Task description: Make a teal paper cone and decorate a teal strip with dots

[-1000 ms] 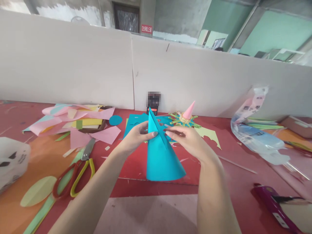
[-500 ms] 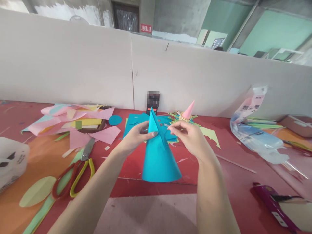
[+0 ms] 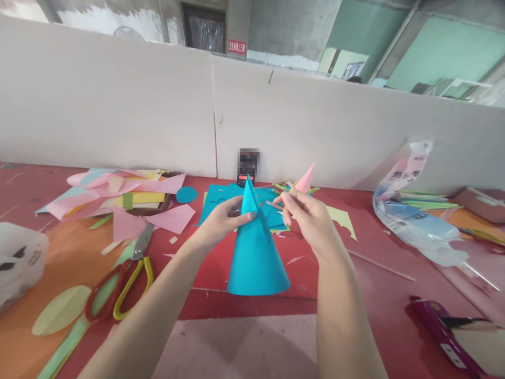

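Note:
A blue paper cone [image 3: 258, 263] stands point up in front of me, with an overlapping edge running down its right side near the top. My left hand [image 3: 225, 218] grips its upper part, thumb on the front and fingers behind. To the right, apart from the cone, my right hand [image 3: 302, 213] has thumb and fingers pinched together. A small pale sliver shows at those fingertips, too small to name. Behind the hands lie blue paper sheets [image 3: 215, 200] with cut-outs and a pink paper cone [image 3: 306, 178] on a woven-looking base, partly hidden by my right hand.
Red-and-yellow-handled scissors [image 3: 134, 279] lie left, near a pale green paper oval [image 3: 61, 310] and pink paper scraps [image 3: 173, 218]. A purple power strip [image 3: 442, 331] and a plastic bag [image 3: 422, 226] are right. A white partition [image 3: 118, 105] rises behind.
My right hand has moved slightly right, away from the cone's edge, with its fingers curled more. The cone's lower end has shifted slightly left; my left hand keeps its hold.

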A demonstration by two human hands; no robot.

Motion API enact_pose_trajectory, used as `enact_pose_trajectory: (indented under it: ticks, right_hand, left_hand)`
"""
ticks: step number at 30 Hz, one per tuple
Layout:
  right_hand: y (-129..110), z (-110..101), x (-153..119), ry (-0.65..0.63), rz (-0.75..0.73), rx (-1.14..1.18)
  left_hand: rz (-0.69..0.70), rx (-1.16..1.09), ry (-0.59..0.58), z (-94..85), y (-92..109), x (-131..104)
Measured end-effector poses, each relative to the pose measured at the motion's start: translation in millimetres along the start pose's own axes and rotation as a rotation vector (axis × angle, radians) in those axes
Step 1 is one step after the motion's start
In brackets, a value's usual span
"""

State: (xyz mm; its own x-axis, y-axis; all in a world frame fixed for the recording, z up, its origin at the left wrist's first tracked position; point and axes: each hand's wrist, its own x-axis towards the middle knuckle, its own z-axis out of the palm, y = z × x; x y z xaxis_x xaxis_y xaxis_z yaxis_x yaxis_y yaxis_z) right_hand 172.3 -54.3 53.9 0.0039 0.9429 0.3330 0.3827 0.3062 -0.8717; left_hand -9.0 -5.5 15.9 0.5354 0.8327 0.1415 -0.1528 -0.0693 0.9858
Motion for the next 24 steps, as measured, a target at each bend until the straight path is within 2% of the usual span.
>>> enact_pose_trajectory:
  ticks: [4,6,9,14,20,24]
  right_hand:
    - [10.7,3.3,6.6,0.124,0.041,-0.06]
    - [13.1,6.8,9.1,0.125,0.079,-0.072]
    - [11.4,12.5,10.2,0.039,0.143,-0.004]
    - [10.7,18.0,8.1,-0.129,0.227,0.26]
    - [24.9,19.1,10.6,-0.233,0.277,0.539]
    - [29.0,20.1,12.2,-0.327,0.285,0.687]
  left_hand:
    - [-0.01,-0.018,-0.063,1.2,1.0,-2.0]
    - [-0.012,-0.004,-0.131,2.1,1.5,-3.2]
    - [-0.022,0.018,-0.23,3.6,1.7,-4.0]
    - [-0.013,-0.007,-0.306,6.7,-1.2,-4.0]
    - [-0.122,-0.211,-0.225,10.6,-9.4,-4.2]
    - [-0.144,-0.278,-0.286,13.1,-11.1,-4.5]
